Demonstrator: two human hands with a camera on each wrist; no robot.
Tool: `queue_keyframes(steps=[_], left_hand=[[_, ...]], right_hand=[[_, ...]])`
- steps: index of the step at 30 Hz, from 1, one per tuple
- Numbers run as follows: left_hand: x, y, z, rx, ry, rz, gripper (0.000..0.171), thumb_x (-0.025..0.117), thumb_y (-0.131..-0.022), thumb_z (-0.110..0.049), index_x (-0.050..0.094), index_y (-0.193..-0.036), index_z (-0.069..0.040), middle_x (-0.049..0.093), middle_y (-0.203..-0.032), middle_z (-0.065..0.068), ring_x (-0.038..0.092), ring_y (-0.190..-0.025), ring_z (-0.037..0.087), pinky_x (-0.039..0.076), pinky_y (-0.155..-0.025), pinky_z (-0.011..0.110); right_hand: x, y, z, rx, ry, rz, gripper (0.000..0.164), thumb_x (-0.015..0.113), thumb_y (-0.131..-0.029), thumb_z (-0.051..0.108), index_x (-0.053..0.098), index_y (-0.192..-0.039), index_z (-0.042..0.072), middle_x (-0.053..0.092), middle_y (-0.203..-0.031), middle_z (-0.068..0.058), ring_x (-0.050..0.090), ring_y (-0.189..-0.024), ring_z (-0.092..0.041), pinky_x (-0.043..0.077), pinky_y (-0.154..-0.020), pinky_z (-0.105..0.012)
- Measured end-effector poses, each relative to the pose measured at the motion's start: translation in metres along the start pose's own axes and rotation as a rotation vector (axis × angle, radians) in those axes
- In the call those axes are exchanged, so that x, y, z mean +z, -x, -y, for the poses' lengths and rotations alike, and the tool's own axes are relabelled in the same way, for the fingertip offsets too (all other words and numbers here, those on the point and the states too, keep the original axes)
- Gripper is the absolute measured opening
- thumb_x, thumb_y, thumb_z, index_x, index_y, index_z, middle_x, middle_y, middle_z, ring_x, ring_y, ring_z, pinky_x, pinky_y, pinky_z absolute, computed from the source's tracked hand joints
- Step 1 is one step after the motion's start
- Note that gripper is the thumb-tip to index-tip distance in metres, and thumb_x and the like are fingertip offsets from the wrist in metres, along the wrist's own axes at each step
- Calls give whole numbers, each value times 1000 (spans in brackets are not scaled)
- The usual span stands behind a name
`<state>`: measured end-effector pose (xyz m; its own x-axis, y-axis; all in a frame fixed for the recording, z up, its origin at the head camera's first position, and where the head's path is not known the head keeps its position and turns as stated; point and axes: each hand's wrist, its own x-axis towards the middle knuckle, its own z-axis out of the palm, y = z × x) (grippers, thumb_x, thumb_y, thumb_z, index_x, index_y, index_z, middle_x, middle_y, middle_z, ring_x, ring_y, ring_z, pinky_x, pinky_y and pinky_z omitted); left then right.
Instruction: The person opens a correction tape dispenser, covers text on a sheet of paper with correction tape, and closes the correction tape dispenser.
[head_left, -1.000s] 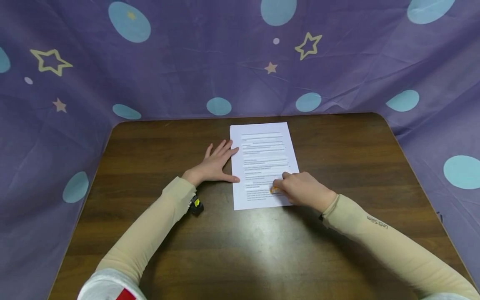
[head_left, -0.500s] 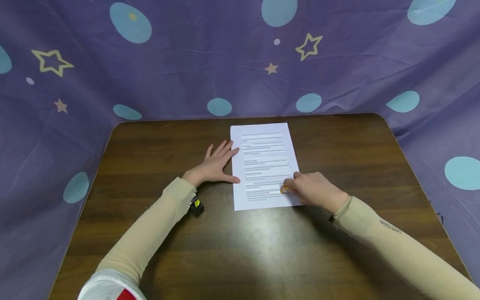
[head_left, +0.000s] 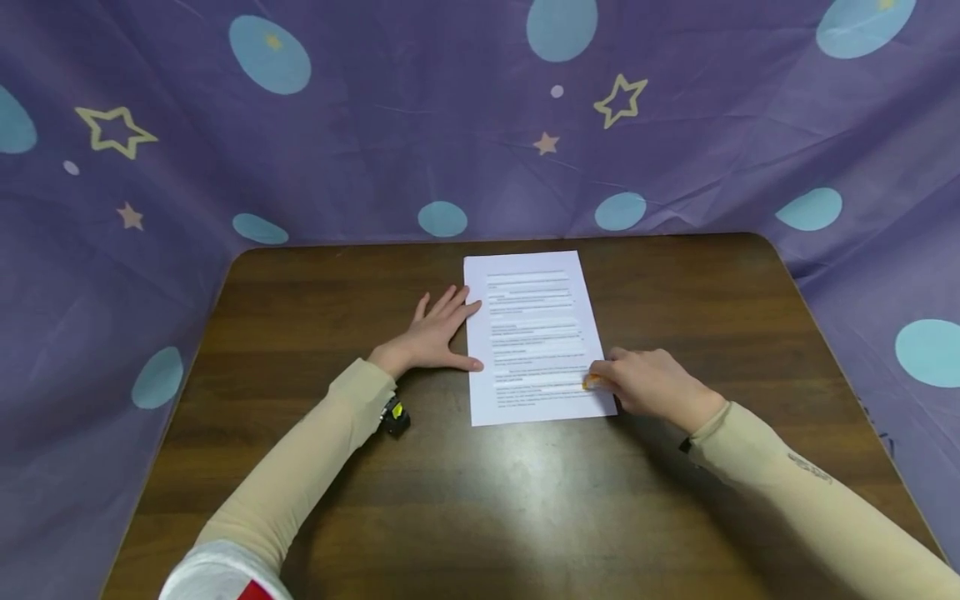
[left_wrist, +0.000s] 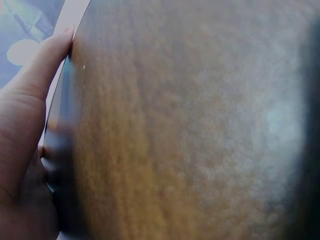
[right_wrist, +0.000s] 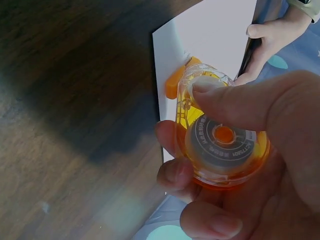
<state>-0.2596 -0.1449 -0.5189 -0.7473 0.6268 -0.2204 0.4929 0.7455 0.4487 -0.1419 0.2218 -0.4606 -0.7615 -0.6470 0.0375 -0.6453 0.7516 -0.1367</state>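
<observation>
A printed sheet of paper [head_left: 525, 333] lies on the wooden table, with white strips covering parts of its text lines. My left hand [head_left: 435, 333] is spread flat at the sheet's left edge, fingertips and thumb touching it. In the left wrist view the thumb [left_wrist: 42, 65] rests along the paper's edge. My right hand [head_left: 652, 383] grips an orange correction tape dispenser [right_wrist: 222, 135] between thumb and curled fingers, over the sheet's lower right part. The dispenser's orange cap [right_wrist: 176, 82] and grey reel show in the right wrist view. Whether its tip touches the paper, I cannot tell.
The brown wooden table [head_left: 465, 517] extends around the sheet on every side. A purple curtain [head_left: 480, 125] with stars and blue spots hangs behind and at both sides. A small black device [head_left: 394, 417] sits at the left wrist.
My right hand has slid rightwards with the correction tape dispenser, along the lower text lines towards the sheet's right edge. The left hand stays in place on the sheet.
</observation>
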Motion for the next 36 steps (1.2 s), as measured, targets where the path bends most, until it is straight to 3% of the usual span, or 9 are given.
queue_keyframes(steps=[13,23,36], left_hand=[[0,2,-3,0,-8,-7,118,77,-81,-70,17,-169,-18,-4,-176,10,-10,-161,28,-12,-122,62],[-1,6,-4,4,-15,-16,117,77,-82,-69,18,-169,-17,-2,-176,12,-8,-161,29,-10,-122,63],[-1,2,-4,3,3,-9,119,76,-81,-71,17,-169,-18,-5,-176,9,-11,-161,27,-13,-122,61]], right_hand=[[0,10,-7,33,17,11,18,81,-89,8,77,-105,15,58,-74,0,41,-52,-10,38,-45,-30],[-1,13,-11,36,26,18,14,80,-90,10,74,-102,16,56,-73,0,44,-53,-11,39,-45,-33],[-5,-11,7,-66,17,10,16,76,-88,5,64,-91,14,53,-71,-1,37,-52,-10,33,-43,-30]])
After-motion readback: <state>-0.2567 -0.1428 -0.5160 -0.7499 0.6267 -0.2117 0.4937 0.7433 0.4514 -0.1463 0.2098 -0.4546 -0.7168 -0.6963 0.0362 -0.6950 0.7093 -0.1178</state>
